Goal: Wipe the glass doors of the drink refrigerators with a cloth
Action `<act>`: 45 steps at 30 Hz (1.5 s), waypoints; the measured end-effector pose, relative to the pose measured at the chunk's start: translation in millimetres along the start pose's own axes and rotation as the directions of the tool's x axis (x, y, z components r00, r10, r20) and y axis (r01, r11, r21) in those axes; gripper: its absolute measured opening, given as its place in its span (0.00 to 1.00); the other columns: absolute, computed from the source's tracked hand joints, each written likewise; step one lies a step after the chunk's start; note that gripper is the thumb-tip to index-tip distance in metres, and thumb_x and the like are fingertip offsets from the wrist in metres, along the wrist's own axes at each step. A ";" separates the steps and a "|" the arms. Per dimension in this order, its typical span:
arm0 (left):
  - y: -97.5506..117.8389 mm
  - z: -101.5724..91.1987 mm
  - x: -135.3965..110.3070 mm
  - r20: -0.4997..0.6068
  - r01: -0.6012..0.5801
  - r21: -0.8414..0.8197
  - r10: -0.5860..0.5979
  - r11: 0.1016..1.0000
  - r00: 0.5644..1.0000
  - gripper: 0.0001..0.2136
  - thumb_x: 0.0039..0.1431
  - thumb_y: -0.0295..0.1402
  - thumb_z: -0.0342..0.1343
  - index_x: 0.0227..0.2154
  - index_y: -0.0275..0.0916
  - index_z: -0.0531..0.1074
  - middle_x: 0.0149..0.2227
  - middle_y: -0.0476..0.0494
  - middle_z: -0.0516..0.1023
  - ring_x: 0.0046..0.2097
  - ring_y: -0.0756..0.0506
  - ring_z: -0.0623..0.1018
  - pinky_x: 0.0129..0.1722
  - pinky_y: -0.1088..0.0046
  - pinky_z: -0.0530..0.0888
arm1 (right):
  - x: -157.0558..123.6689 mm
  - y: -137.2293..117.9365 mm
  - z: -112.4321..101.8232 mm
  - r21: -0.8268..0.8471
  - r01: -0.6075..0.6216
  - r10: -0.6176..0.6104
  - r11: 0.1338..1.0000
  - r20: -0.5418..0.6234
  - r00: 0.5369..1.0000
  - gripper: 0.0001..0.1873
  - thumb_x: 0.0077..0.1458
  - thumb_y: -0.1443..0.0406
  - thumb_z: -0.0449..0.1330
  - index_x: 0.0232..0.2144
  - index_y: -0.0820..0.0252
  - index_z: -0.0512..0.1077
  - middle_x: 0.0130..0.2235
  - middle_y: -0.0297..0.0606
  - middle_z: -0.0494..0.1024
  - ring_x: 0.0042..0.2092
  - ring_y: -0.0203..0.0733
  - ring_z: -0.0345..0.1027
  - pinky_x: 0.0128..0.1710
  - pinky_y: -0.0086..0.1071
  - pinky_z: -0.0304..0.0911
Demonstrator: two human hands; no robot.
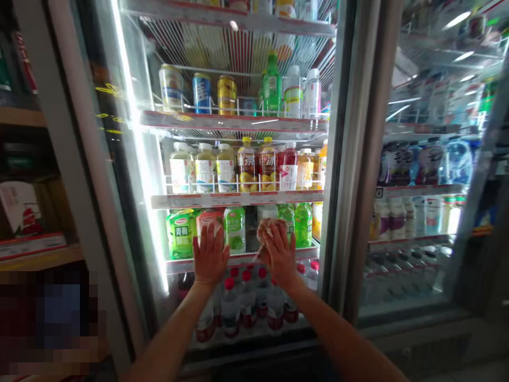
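Both arms reach forward to the glass door of a lit drinks fridge. My left hand (210, 255) lies flat with fingers stretched, apparently against the glass, in front of a pink-labelled bottle (207, 216). My right hand (280, 254) presses a crumpled brownish cloth (264, 228) to the pane, its fingers over the cloth. Behind the hands, on the same shelf, stand a green bottle with a plum label (181, 236), a pale green bottle (235, 231) and a bright green bottle (303, 225). The cloth partly hides the bottles behind it.
Upper shelves hold cans (227, 95) and tea bottles (247, 164); several red-capped bottles (230, 307) stand at the bottom. A metal door frame (363, 159) runs down the right side, with another glass-fronted fridge beyond. Wooden shelves with boxes (22, 207) are at left.
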State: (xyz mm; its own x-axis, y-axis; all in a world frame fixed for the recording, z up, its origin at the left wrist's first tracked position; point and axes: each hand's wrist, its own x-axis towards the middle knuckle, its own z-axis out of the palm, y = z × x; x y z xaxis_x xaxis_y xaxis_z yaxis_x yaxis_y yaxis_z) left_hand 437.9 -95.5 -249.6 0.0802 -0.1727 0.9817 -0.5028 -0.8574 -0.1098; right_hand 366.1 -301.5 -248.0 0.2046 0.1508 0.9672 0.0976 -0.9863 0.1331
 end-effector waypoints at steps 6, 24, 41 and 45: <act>0.2 -0.6 1.5 0.021 0.025 -0.006 -0.025 1.000 0.999 0.28 0.59 0.34 0.47 0.61 0.40 0.48 0.63 0.35 0.51 0.65 0.41 0.46 0.62 0.52 0.45 | -9.1 40.5 -11.4 -0.058 -0.098 0.095 0.993 -0.055 0.994 0.25 0.59 0.65 0.48 0.59 0.56 0.55 0.59 0.47 0.61 0.63 0.50 0.47 0.58 0.57 0.41; 5.8 -2.7 1.6 0.030 0.045 0.008 -0.046 0.999 0.999 0.28 0.59 0.33 0.45 0.62 0.40 0.45 0.63 0.33 0.51 0.65 0.41 0.43 0.61 0.50 0.46 | -51.9 58.5 -16.8 -0.110 -0.253 0.242 0.961 -0.101 0.965 0.25 0.57 0.64 0.50 0.58 0.59 0.57 0.59 0.51 0.59 0.63 0.53 0.44 0.58 0.55 0.44; 12.8 1.7 -2.7 0.054 0.052 0.070 -0.056 0.996 0.997 0.27 0.57 0.34 0.46 0.59 0.33 0.51 0.62 0.33 0.54 0.65 0.41 0.43 0.62 0.53 0.42 | -22.1 58.1 -12.1 0.002 -0.068 0.068 0.998 -0.077 0.995 0.29 0.53 0.66 0.51 0.59 0.61 0.56 0.57 0.49 0.65 0.61 0.53 0.51 0.58 0.55 0.41; 13.5 0.2 -3.2 0.054 0.044 0.074 -0.048 0.996 0.997 0.27 0.57 0.34 0.46 0.59 0.33 0.51 0.62 0.33 0.55 0.65 0.40 0.41 0.62 0.51 0.42 | -1.1 63.6 -17.1 -0.014 -0.034 0.033 0.999 -0.090 0.995 0.25 0.54 0.65 0.50 0.55 0.60 0.62 0.56 0.48 0.65 0.60 0.56 0.53 0.56 0.57 0.42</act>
State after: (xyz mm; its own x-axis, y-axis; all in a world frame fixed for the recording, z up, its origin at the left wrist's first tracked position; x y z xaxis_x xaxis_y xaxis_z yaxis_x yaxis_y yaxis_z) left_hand 431.0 -106.6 -254.2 0.1506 -0.1576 0.9760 -0.4334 -0.8978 -0.0781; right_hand 355.5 -365.5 -236.9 0.1188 0.1117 0.9866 0.0766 -0.9917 0.1031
